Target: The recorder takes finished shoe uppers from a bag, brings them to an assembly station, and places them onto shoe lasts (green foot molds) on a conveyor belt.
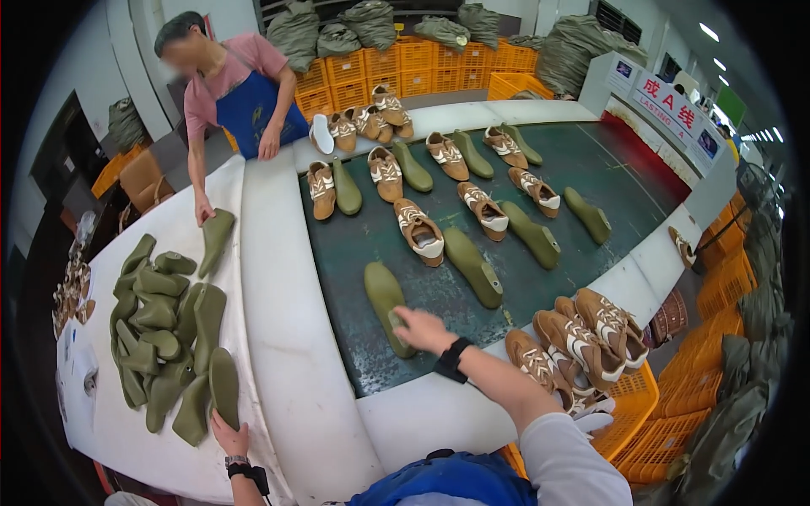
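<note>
Setting a green last [384, 295] in place on the dark belt [533, 291] is judged to be the step in hand. It is found at the near left end of the front row, where brown shoes [419, 232] are alternated with lasts. Its near end is met by the fingers of the right hand [426, 331]; whether it is clamped or merely touched cannot be told. By the left hand [228, 437], a second last [224, 384] is held at its lower end, fingers closed on it, beside the heap of lasts [156, 316] on the white tabletop [173, 223]. Across from there, another last [218, 240] is touched by a co-worker's hand [203, 211]. For the next move, a clean release of the placed last seems to be called for, and the held one should be lifted clear without its neighbours being dragged.
</note>
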The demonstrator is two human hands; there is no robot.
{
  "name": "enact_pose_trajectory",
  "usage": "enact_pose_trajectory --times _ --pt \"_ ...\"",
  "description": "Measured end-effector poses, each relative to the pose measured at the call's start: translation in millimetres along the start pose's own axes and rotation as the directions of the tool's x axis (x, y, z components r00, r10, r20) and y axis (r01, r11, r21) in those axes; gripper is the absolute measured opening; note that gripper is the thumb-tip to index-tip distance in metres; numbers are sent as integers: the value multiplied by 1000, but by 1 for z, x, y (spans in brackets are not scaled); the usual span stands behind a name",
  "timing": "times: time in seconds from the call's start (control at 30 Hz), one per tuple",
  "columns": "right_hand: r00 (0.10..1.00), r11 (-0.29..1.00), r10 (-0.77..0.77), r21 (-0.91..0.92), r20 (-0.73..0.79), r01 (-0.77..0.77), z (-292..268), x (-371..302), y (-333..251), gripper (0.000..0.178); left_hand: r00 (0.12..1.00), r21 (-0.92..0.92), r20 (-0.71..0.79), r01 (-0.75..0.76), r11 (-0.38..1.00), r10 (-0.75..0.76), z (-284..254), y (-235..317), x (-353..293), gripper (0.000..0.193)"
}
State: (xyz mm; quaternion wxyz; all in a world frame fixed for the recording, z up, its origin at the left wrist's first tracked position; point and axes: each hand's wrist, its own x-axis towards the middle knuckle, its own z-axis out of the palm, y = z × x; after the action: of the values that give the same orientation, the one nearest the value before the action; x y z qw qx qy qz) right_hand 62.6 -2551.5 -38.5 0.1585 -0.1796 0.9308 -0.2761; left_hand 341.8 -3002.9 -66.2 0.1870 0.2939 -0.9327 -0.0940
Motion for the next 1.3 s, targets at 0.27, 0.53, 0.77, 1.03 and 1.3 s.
enact_pose_trajectory --times 0.27,0.53,0.77,1.03,1.3 --pt "989 970 146 -194 -29 -149 31 -23 -17 65 893 -332 380 376 865 -242 32 -82 54 98" --pt "995 994 -47 -99 89 56 41 -99 -38 47 841 -189 465 399 897 -276 26 -56 15 87" --pt "930 806 -144 585 339 -88 78 -142 -87 62 221 -231 918 973 -8 329 -48 110 -57 48" --pt "997 871 61 490 -40 -34 45 -185 -52 69 235 -449 871 738 504 431 -34 241 -116 61" --pt "960 995 65 90 -272 -42 33 -237 -18 28 395 -754 325 -440 488 859 52 280 -138 50"
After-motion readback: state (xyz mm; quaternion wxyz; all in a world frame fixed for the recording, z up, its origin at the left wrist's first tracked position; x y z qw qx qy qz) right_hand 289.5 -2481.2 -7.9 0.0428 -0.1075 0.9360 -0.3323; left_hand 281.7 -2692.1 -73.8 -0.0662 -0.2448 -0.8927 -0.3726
